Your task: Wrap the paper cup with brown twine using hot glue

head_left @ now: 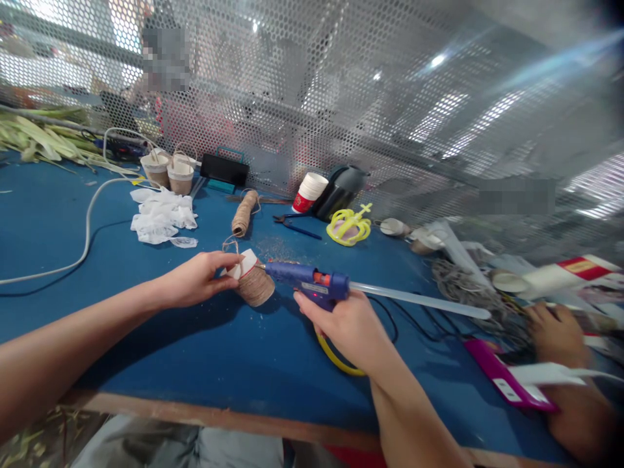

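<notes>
Craft workshop, blue worktable point(263, 370), glue gun point(302, 276), pliers point(287, 223), twine roll point(245, 213)

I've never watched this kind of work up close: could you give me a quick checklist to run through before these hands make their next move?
1. Left hand has hold of the twine-wrapped cup: ok, by its white-rimmed end.
2. Right hand grips the glue gun: ok.
3. Nozzle aimed at the cup: ok; whether it touches, cannot tell.
4. Glue stick loaded: ok, a long length sticks out behind.
5. Gun hot enough: cannot tell, though a red light shows.
6. Left fingers off the nozzle: ok, they are apart.
</notes>
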Motion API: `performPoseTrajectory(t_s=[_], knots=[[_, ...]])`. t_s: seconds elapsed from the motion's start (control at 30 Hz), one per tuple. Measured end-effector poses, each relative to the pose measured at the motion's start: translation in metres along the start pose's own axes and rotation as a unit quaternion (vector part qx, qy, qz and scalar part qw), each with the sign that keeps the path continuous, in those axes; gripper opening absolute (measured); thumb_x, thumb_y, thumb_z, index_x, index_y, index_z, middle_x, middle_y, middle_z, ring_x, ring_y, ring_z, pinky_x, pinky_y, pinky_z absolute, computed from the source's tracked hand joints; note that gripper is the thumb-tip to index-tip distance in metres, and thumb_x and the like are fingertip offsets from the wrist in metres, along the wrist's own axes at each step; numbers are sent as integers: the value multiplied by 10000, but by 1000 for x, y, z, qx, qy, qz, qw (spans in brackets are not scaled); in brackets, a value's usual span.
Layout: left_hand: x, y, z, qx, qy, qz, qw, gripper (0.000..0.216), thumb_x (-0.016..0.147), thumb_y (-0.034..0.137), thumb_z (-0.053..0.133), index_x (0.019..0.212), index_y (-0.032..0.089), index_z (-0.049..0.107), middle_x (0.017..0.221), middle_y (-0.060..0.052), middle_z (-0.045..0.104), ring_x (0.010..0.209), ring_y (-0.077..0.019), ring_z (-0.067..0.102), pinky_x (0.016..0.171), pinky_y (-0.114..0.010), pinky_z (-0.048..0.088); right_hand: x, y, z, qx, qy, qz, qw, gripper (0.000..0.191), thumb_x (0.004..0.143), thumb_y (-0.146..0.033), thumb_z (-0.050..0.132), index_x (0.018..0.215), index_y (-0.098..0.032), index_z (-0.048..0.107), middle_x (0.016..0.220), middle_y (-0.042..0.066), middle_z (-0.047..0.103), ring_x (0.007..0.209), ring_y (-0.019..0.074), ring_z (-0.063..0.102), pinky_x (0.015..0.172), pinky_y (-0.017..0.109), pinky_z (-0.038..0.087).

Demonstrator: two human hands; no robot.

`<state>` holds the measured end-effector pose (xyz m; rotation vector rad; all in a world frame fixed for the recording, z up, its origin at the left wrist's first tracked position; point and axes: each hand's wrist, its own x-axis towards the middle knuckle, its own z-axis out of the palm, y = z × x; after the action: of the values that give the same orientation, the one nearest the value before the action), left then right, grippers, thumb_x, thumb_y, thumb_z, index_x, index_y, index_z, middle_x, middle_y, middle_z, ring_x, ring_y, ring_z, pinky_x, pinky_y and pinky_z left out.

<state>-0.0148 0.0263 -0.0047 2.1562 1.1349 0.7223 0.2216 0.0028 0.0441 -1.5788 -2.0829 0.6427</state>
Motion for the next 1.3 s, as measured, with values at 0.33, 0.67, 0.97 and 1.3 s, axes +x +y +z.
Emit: performPoseTrajectory(t_s=[0.33,0.67,0.97,1.3], knots=[[0,0,0,-1,2,0,1000,282,810,282,480,1044,153,570,900,-56,657,848,-185,586,789,-281,446,3,-1,0,28,4,23,999,259,734,-332,550,518,-193,514,363,-23,513,380,137,537,444,233,458],[-1,0,1,-12,6,1,1000,384,804,281,493,1164,149,517,939,-69,662,867,-187,588,802,-288,451,3,0,0,26,14,29,999,293,729,-355,553,489,-195,507,373,6,544,409,167,576,437,246,455],[0,0,0,0,-3,1,1000,346,810,260,486,1136,153,534,978,-78,653,876,-192,586,799,-293,448,3,-1,0,29,12,38,999,266,731,-342,555,510,-201,508,361,-6,527,445,177,601,428,242,453],[0,2,0,-3,-8,-12,1000,412,810,270,481,1197,132,496,1022,-99,648,903,-198,587,824,-311,448,4,-1,0,32,5,47,998,305,739,-339,545,471,-213,470,381,-1,529,445,168,590,437,241,458]])
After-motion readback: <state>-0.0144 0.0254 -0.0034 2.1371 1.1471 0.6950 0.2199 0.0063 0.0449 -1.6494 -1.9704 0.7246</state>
